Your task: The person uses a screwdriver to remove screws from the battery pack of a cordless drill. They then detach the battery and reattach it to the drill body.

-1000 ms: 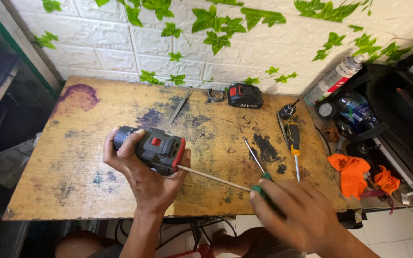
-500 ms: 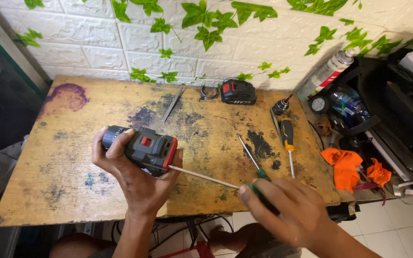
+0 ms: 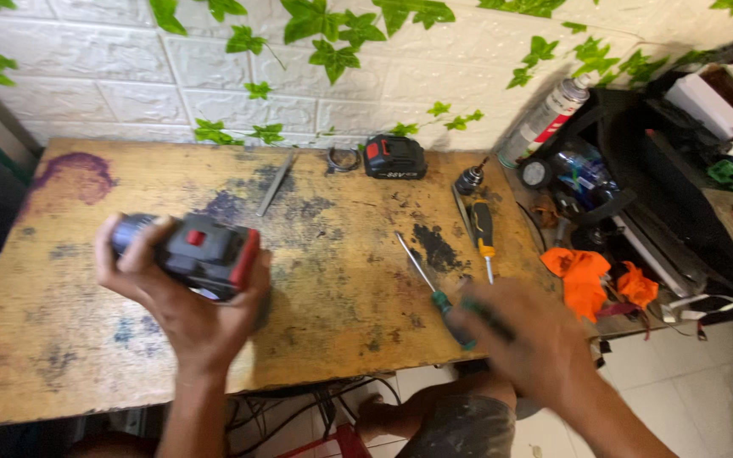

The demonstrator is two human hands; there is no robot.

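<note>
My left hand (image 3: 184, 326) is raised over the stained wooden table (image 3: 61, 373) and grips a red, black and grey cordless tool body (image 3: 201, 253). My right hand (image 3: 536, 343) is blurred at the table's front right edge, its fingers closed around a dark green screwdriver handle (image 3: 489, 318); that screwdriver's shaft cannot be seen. Just left of this hand a second green-handled screwdriver (image 3: 422, 271) lies on the table. The two hands are well apart.
At the back of the table sit a black and red battery pack (image 3: 394, 157), a metal ring (image 3: 343, 159), a flat metal strip (image 3: 275, 185) and a drill chuck (image 3: 471, 180). A yellow-handled screwdriver (image 3: 484, 237) lies right of centre. Orange cloth (image 3: 587, 276), a spray can (image 3: 553, 114) and black tool clutter (image 3: 638, 178) crowd the right.
The screwdriver tip has left the tool body. My right hand has pulled back to the right, and my left hand has tilted and lifted the tool toward the left.
</note>
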